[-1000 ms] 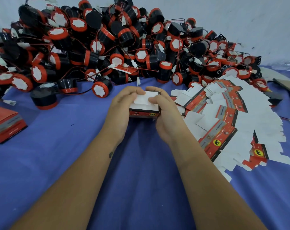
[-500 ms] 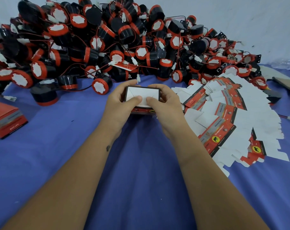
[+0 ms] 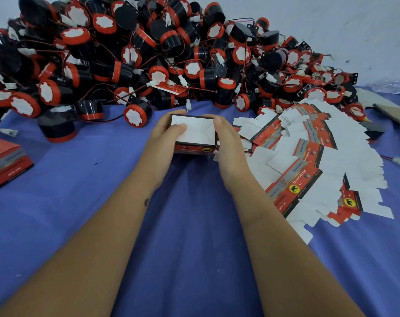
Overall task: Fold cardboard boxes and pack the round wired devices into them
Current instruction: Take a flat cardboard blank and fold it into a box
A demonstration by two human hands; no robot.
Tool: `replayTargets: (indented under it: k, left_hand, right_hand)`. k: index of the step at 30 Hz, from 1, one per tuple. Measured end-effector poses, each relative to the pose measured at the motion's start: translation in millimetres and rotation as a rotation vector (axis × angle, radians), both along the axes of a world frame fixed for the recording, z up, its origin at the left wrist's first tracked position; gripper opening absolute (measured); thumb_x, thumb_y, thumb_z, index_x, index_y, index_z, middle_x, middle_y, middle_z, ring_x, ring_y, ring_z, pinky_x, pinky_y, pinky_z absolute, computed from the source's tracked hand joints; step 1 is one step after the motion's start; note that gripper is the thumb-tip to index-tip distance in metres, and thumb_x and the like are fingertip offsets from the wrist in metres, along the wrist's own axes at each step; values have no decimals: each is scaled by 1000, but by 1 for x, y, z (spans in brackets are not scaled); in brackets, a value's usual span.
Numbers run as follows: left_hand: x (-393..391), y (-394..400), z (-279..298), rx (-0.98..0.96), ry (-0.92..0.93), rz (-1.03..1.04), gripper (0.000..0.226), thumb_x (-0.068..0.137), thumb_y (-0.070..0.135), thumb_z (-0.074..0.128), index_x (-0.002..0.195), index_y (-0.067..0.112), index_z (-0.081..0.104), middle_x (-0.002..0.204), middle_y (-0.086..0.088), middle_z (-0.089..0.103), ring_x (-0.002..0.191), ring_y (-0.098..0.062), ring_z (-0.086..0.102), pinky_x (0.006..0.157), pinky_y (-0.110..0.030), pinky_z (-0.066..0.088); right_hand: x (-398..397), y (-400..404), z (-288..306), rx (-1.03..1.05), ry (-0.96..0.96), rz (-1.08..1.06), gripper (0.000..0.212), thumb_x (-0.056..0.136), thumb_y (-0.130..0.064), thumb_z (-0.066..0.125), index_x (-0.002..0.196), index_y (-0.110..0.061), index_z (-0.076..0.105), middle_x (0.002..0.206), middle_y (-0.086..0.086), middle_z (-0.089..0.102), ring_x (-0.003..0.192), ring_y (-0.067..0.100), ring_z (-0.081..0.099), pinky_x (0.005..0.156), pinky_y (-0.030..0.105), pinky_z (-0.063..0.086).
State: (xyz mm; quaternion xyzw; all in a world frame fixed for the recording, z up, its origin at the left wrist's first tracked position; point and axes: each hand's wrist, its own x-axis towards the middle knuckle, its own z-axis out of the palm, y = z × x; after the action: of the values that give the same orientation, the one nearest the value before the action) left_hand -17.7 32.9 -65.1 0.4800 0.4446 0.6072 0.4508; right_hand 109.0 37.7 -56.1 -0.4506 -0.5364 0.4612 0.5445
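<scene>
Box half-folded, devices heaped, blanks fanned out.
The box (image 3: 194, 133), red-sided with white flaps folded over its upturned end, sits mid-cloth between both hands. Black round devices (image 3: 148, 53) with red rims, white faces and red wires pile along the cloth's far edge. Flat red-and-white blanks (image 3: 308, 161) lie overlapping toward the right edge. Finished red boxes (image 3: 6, 161) rest at the left edge.

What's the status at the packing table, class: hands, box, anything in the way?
Left hand and right hand both grip the small box. Flaps folded in, white face up. No device inside visible. Nothing in the way.
</scene>
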Motion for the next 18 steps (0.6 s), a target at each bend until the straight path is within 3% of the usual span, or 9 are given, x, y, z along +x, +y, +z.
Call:
replayTargets:
  k: [2, 4, 7, 10, 12, 14, 16, 18]
  left_hand:
    - [3, -5, 2, 74, 106, 16, 30, 100, 16, 49, 116, 40, 60, 106, 20, 66, 88, 11, 61, 72, -10, 48]
    - [3, -9, 5, 207, 176, 33, 29, 99, 21, 50, 121, 38, 58, 116, 19, 62, 97, 10, 58, 81, -12, 47]
    - [1, -10, 7, 315, 269, 96, 33, 94, 36, 45, 124, 49, 53, 141, 16, 48, 130, 1, 41, 102, -10, 34]
    - [2, -3, 8, 163, 305, 121, 42, 93, 49, 44, 133, 59, 37, 161, 17, 16, 147, 0, 8, 100, -4, 12]
    - [0, 3, 10, 4, 183, 71, 57, 98, 46, 50, 150, 45, 25, 161, 11, 21, 148, -7, 18, 102, -10, 21]
    - [-5, 3, 6, -74, 46, -60, 67, 91, 55, 56, 151, 33, 34, 147, 8, 50, 132, -12, 51, 98, -22, 44]
    - [-8, -1, 6, -88, 63, -135, 68, 73, 70, 58, 131, 34, 57, 116, 10, 72, 104, -8, 68, 81, -28, 52]
    - [-15, -1, 6, -105, 74, -56, 57, 66, 68, 61, 110, 32, 68, 95, 10, 75, 88, -9, 69, 70, -25, 49]
  right_hand:
    - [-2, 1, -2, -41, -116, -66, 30, 102, -47, 30, 101, -44, 60, 123, 0, 58, 117, 18, 54, 104, 44, 43]
    - [-4, 0, -1, -119, -92, -65, 36, 99, -58, 29, 107, -38, 58, 124, 3, 58, 116, 24, 55, 102, 48, 46]
    - [-6, 0, 5, -212, 148, -27, 28, 98, -47, 43, 98, -28, 64, 107, 1, 66, 100, 17, 64, 84, 37, 56]
    - [-4, 0, 11, -89, 283, -36, 14, 85, -27, 52, 81, -25, 65, 85, -7, 66, 77, 6, 61, 57, 20, 48]
    - [2, 1, 10, 11, 314, -52, 12, 79, -15, 49, 85, -20, 58, 82, -8, 62, 73, 2, 59, 58, 19, 46]
    - [3, 0, 7, 72, 298, -57, 15, 84, -4, 47, 87, -16, 55, 81, -9, 61, 73, -1, 59, 61, 20, 46]
    - [1, -1, 5, 86, 247, -65, 14, 81, -5, 51, 91, -13, 55, 88, -3, 61, 79, 4, 59, 61, 18, 46]
    - [-2, -1, 4, 89, 188, -69, 17, 84, -1, 53, 98, -11, 56, 98, 5, 61, 85, 9, 60, 61, 16, 48]
